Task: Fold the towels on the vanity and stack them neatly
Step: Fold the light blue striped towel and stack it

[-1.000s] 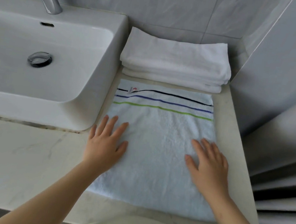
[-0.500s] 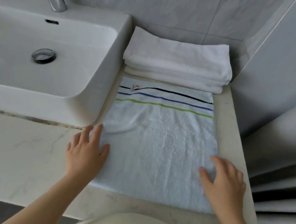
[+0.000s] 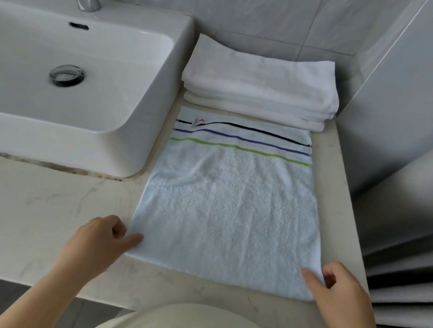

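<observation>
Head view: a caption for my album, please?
Left hand and right hand pinch near corners of the striped towel, folded stack behind.

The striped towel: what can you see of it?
The striped towel is pale terry cloth with black, blue and green stripes and a small label near its far edge. It lies flat on the counter beside the sink, in front of the white stack. The left grip and right grip pinch its near corners.

Pale striped towel [image 3: 231, 207] flat on tabletop [image 3: 25, 207], left grip [image 3: 95, 241] pinching near-left corner, right grip [image 3: 338, 292] pinching near-right corner, folded white towels [image 3: 258, 86] stacked just beyond, sink [image 3: 140, 151] at left
</observation>
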`<act>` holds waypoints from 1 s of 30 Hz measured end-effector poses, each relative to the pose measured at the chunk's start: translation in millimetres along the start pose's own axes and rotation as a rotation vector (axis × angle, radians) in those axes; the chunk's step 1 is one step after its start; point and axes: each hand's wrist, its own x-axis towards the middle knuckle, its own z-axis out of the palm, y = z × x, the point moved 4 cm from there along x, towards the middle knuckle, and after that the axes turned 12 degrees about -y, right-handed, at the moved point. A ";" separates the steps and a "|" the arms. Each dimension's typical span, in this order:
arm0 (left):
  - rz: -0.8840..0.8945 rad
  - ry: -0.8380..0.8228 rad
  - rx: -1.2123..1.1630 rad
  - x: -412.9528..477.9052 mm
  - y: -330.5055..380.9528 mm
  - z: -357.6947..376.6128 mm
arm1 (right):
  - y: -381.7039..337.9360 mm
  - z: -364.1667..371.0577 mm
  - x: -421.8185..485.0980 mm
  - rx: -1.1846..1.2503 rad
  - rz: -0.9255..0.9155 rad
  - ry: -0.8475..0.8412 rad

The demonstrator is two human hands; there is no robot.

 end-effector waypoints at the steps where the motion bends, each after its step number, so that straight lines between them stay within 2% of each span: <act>1: 0.004 0.000 -0.003 -0.3 -0.3 -0.1 | -1.2 0.5 0.1 -0.013 -0.013 0.002; 4: 0.026 0.018 -0.014 0.0 -3.1 1.9 | -1.2 2.2 1.1 -0.011 -0.041 0.016; 8: 0.098 0.119 -0.127 0.2 -9.2 0.8 | 8.2 -0.3 -1.4 0.024 -0.082 0.102; 11: 0.126 0.163 -0.264 -2.5 -15.3 0.8 | 18.0 2.1 -5.8 0.064 -0.168 0.183; 13: 0.135 0.178 -0.266 -5.0 -18.3 1.6 | 22.3 7.7 -7.9 0.090 -0.225 0.216; 16: 0.152 0.195 -0.123 -9.3 -18.1 4.8 | 22.8 12.4 -11.3 0.057 -0.314 0.289; 18: 0.174 0.227 0.003 -15.5 -12.9 4.5 | 22.2 12.8 -12.8 -0.023 -0.309 0.375; 20: 0.299 0.285 0.182 -18.1 -4.3 6.8 | 15.9 15.7 -16.2 -0.125 -0.355 0.413; 22: 0.597 0.254 0.281 -18.5 6.7 14.2 | 7.4 21.9 -21.8 -0.191 -0.520 0.352; 24: 0.788 0.121 0.370 -18.3 13.6 26.4 | 5.9 31.3 -25.6 -0.266 -0.663 0.195; 27: 0.815 0.011 0.535 -13.1 14.5 43.3 | 12.4 36.5 -23.8 -0.296 -0.680 0.080; 30: 0.841 0.100 0.486 -14.1 18.4 41.4 | 11.2 31.9 -21.6 -0.190 -0.685 0.140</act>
